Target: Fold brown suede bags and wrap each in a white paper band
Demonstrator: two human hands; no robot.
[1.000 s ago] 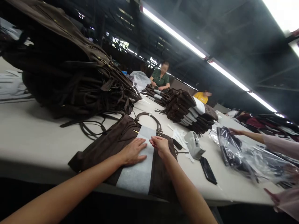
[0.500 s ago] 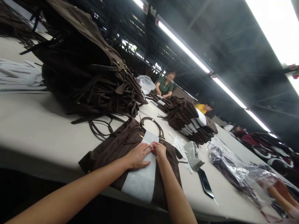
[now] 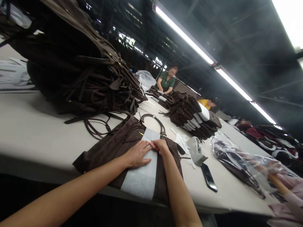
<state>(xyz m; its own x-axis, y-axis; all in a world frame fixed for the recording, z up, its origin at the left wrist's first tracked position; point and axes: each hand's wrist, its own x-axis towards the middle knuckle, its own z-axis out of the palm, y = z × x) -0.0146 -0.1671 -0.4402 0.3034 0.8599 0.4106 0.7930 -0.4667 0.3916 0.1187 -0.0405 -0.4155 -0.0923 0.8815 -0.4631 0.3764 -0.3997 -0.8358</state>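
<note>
A dark brown handbag point(image 3: 106, 148) lies on its side at the table's near edge, its looped handle point(image 3: 151, 117) pointing away from me. Around its middle runs a band of white paper point(image 3: 139, 184). My left hand point(image 3: 139, 154) rests flat on that band with fingers stretched out. Beside it, my right hand point(image 3: 160, 146) is closed in a pinch at the band's upper part, fingertips close to the left ones. Whatever sits between the right fingertips is hidden. Thin brown straps point(image 3: 94, 126) trail from the bag's left side.
A tall heap of brown bags point(image 3: 80, 75) stands at left; another stack point(image 3: 189, 116) with white bands sits ahead. Right of me are a grey tape dispenser point(image 3: 197, 153), a black phone point(image 3: 208, 177) and plastic-wrapped goods point(image 3: 234, 167), handled by a co-worker in pink sleeves. Another person point(image 3: 165, 80) works farther back.
My view has shifted slightly. Both my hands keep nearly the same place on the paper band. At right, the co-worker's hands and the clear plastic have moved.
</note>
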